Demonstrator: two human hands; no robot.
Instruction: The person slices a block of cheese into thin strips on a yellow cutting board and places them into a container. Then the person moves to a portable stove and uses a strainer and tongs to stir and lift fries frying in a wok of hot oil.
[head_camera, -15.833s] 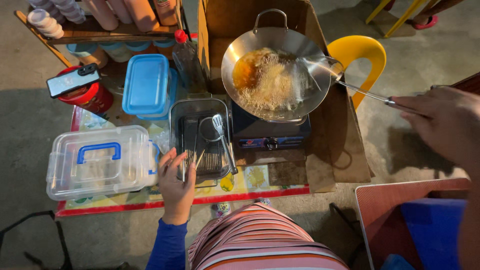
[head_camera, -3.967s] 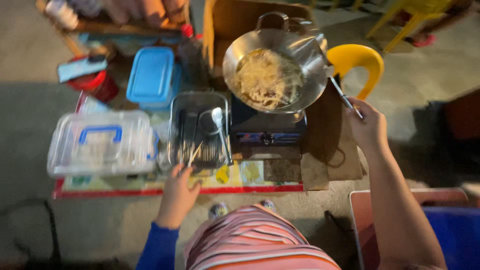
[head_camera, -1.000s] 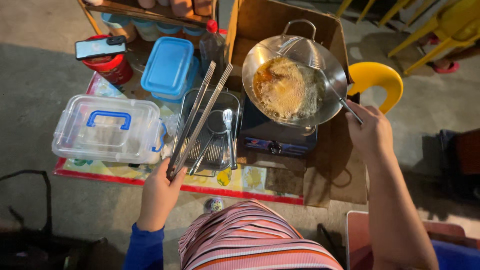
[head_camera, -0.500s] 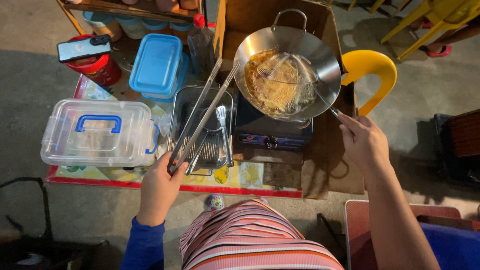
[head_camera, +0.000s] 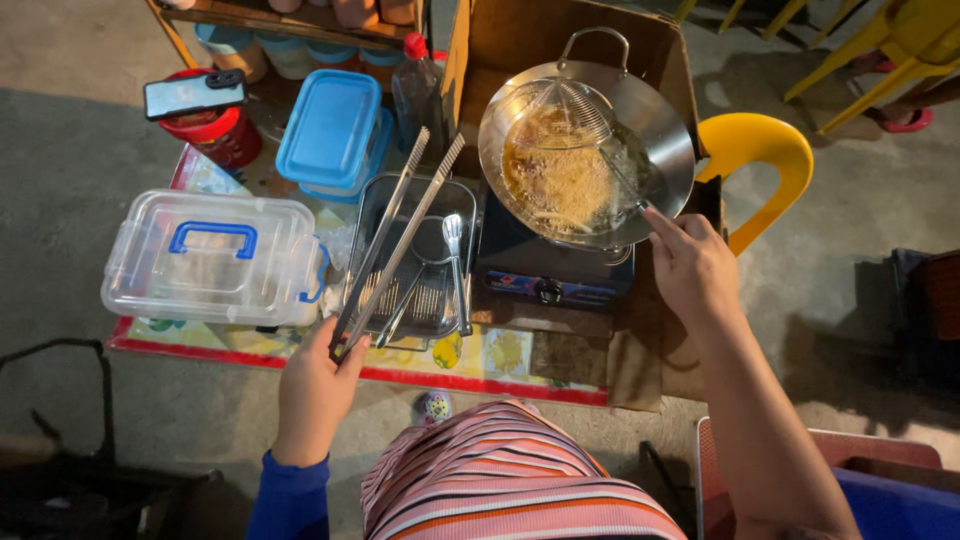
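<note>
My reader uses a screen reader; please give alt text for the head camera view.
A person's right hand holds a wire skimmer in a wok of bubbling oil on a small stove, while the left hand holds long metal tongs above a metal tray.

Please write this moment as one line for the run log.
left hand: holds metal tongs | right hand: holds wire skimmer in wok | food frying

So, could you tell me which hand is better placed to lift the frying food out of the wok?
Probably the right hand: it holds the wire skimmer, whose basket is already over the food in the wok. The left hand holds long tongs above the metal tray, beside the wok.
</note>
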